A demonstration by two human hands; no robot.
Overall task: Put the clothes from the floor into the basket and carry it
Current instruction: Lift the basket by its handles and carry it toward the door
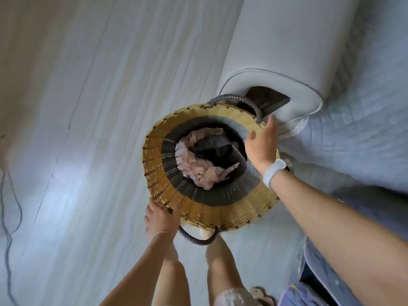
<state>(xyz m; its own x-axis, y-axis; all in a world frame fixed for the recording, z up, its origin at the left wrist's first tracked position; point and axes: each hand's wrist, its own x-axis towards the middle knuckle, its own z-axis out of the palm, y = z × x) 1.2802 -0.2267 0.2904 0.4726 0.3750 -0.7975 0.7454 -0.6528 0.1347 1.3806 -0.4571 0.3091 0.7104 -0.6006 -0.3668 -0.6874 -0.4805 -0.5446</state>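
A round wicker basket (220, 215), tan at the rim and dark inside, stands on the floor in front of my legs. Pink and dark clothes (198, 166) lie bunched at its bottom. My left hand (161, 217) grips the near left rim. My right hand (262, 144) hovers open over the far right rim, fingers spread, close to the far grey handle (247, 101). A second dark handle (198, 240) sticks out at the near side, between my knees.
A pale upholstered bed end (287, 62) with a dark wooden leg (269, 100) stands just behind the basket. A quilted bedspread (364, 120) hangs at the right. A thin cable (8, 217) trails along the floor at the left. Pale floorboards (88, 107) stretch away.
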